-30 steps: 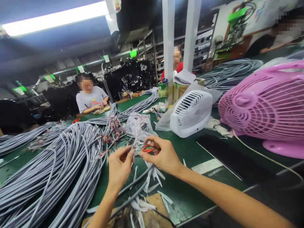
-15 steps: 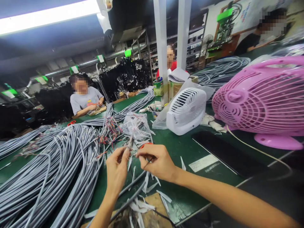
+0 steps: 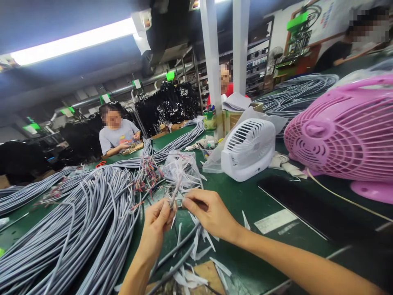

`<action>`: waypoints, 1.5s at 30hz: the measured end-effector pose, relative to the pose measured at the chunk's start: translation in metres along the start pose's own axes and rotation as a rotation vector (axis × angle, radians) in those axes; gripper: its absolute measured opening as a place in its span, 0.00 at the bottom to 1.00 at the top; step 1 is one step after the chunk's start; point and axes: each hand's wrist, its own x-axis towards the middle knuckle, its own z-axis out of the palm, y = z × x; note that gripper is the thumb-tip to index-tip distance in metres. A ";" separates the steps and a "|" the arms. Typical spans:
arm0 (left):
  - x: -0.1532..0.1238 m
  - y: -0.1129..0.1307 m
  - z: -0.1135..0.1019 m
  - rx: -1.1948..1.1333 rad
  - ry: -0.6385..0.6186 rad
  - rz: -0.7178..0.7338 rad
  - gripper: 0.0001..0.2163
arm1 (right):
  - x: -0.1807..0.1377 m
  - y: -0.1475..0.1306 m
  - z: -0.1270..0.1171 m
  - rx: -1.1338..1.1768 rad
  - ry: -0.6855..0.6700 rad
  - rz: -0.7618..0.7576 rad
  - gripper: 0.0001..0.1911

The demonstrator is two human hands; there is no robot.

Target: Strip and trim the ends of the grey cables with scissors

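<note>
My left hand [image 3: 158,219] is closed in a pinch around the stripped end of a grey cable [image 3: 177,187], which points up and away. Just to its right, my right hand [image 3: 211,209] has thumb and forefinger pressed together close to the cable end. Whatever is between those fingers is too small to make out. Below the hands, grey cable lengths [image 3: 184,254] run toward the table's front edge among white paper-like strips [image 3: 196,246]. A clear plastic bag [image 3: 181,166] lies just beyond my hands.
A large bundle of grey cables [image 3: 82,217] covers the left side, with coloured wire ends [image 3: 149,174]. To the right stand a white fan [image 3: 248,149] and a pink fan [image 3: 344,131], with a black flat panel [image 3: 310,209] in front. A person [image 3: 118,131] sits across the table.
The whole view has shifted, so most things appear further right and lower. Both hands remain close together at the cable end. An orange-red piece beside my right hand no longer shows.
</note>
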 end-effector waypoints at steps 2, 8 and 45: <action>0.000 -0.002 0.000 0.003 -0.027 -0.001 0.20 | -0.001 -0.003 0.001 0.004 -0.001 -0.033 0.16; 0.002 -0.006 0.001 -0.017 -0.058 -0.013 0.20 | -0.001 -0.003 0.002 0.031 -0.019 -0.027 0.16; -0.002 -0.001 0.016 -0.050 0.005 -0.023 0.21 | -0.002 0.005 0.011 0.735 -0.012 0.348 0.20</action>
